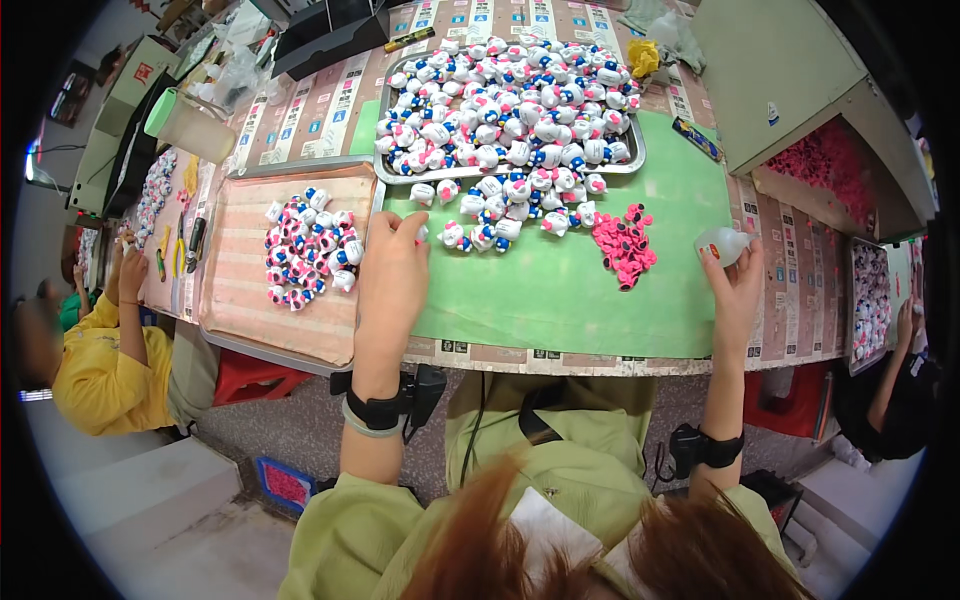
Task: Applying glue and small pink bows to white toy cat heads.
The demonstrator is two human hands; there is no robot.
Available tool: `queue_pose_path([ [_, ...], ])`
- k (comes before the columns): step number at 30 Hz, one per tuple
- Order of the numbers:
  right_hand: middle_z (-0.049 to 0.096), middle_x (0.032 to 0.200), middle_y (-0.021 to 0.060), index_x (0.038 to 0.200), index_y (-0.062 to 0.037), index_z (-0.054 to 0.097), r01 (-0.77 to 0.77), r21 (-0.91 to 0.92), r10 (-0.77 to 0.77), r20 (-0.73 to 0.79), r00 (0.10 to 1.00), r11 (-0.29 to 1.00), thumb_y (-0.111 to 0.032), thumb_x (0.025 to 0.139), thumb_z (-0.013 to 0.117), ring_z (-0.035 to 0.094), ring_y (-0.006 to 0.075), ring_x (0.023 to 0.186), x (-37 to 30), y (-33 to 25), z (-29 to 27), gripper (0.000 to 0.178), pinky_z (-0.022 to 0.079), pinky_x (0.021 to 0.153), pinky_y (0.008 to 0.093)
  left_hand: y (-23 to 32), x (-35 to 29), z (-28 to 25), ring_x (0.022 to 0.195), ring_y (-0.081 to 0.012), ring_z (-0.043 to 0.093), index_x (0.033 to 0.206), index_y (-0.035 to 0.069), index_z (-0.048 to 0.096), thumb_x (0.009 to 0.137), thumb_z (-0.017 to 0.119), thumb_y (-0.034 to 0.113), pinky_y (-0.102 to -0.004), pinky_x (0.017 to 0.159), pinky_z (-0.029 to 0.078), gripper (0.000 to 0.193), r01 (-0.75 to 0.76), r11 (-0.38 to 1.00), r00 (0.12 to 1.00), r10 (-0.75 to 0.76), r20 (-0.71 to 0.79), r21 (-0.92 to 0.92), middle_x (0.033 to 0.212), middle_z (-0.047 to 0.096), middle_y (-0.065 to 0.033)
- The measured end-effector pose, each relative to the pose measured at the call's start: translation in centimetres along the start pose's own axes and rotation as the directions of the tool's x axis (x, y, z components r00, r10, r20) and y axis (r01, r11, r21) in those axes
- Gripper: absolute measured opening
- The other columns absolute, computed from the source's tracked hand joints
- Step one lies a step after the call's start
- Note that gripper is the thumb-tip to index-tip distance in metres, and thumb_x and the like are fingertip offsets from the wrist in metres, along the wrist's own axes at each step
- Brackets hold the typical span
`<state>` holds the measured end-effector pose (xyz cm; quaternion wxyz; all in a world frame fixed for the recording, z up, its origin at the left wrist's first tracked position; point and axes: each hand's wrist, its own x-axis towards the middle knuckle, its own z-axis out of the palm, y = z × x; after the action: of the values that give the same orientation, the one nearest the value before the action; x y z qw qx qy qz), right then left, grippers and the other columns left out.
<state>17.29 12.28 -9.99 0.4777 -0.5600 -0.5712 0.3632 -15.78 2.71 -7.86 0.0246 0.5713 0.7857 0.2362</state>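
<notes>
Left hand (392,262) pinching a figurine (423,234), right hand (735,285) gripping small bottle (722,243), metal tray (384,168) heaped with figurines.

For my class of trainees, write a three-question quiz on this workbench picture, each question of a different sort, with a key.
1. True or false: the right hand holds a small clear bottle.
2. Which lies nearest the left hand? A) pink bows pile B) white cat figurines on the green mat C) yellow cloth
3. Fill in: finished figurines sit on the striped ____ to the person's left.

Key: 1 true; 2 B; 3 tray.
</notes>
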Motion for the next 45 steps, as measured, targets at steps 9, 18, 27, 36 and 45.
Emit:
queue_pose_path([
  [9, 0.055, 0.09, 0.0074, 0.107, 0.0032, 0.045, -0.068, 0.189, 0.058, 0.057, 0.997, 0.98, -0.01, 0.078, 0.055, 0.053, 0.013, 0.084, -0.7, -2.2, -0.2, 0.034, 0.043, 0.076, 0.0265, 3.2, -1.6, -0.7, 0.062, -0.0161, 0.053, 0.09, 0.001, 0.054, 0.078, 0.056, 0.011, -0.0239, 0.055, 0.041, 0.016, 0.308, 0.798, 0.948, -0.304, 0.096, -0.518, 0.076, 0.053, -0.0093],
  [18, 0.052, 0.096, 0.0107, 0.118, 0.003, 0.034, -0.469, 0.469, 0.198, 0.518, 0.832, 0.748, -0.006, 0.079, 0.052, 0.056, 0.0163, 0.081, -6.7, -8.2, 1.6, 0.045, 0.048, 0.065, 0.026, 8.0, -4.9, 1.0, 0.054, -0.0076, 0.047, 0.084, 0.004, 0.046, 0.088, 0.042, 0.029, -0.0149, 0.045, 0.034, 0.025, 0.612, -0.312, 0.776, 0.06, 0.628, -0.727, 0.08, 0.051, -0.0064],
  [27, 0.052, 0.09, 0.0091, 0.095, -0.001, 0.044, -0.046, 0.362, -0.082, 0.329, 0.941, 0.931, 0.002, 0.065, 0.067, 0.053, 0.0113, 0.075, -7.7, -9.1, 1.0, 0.038, 0.044, 0.064, 0.0218, 10.5, -5.4, 0.9, 0.088, -0.0151, 0.053, 0.121, -0.001, 0.032, 0.082, 0.046, 0.002, -0.0249, 0.077, 0.044, 0.042, 0.563, -0.219, 0.824, 0.081, 0.56, -0.797, 0.11, 0.047, -0.0122],
  [36, 0.052, 0.083, 0.0101, 0.093, -0.0014, 0.049, 0.351, 0.253, -0.401, 0.187, 0.897, 0.902, -0.008, 0.057, 0.076, 0.052, 0.0153, 0.074, -7.9, -8.8, 0.7, 0.045, 0.042, 0.062, 0.0249, 10.9, -5.7, 0.7, 0.086, -0.0151, 0.055, 0.112, -0.002, 0.04, 0.079, 0.05, 0.001, -0.0258, 0.074, 0.045, 0.034, 0.532, -0.102, 0.846, 0.036, 0.532, -0.84, 0.109, 0.049, -0.0159],
  [45, 0.054, 0.077, 0.0085, 0.09, -0.0026, 0.052, 0.386, 0.161, -0.414, 0.208, 0.886, 0.908, -0.011, 0.056, 0.077, 0.053, 0.0145, 0.065, -7.6, -8.6, 0.9, 0.043, 0.042, 0.056, 0.0242, 10.9, -5.8, 0.5, 0.084, -0.0151, 0.056, 0.112, -0.003, 0.041, 0.079, 0.051, 0.001, -0.0261, 0.075, 0.045, 0.034, 0.525, -0.128, 0.85, 0.038, 0.525, -0.841, 0.108, 0.051, -0.0165],
])
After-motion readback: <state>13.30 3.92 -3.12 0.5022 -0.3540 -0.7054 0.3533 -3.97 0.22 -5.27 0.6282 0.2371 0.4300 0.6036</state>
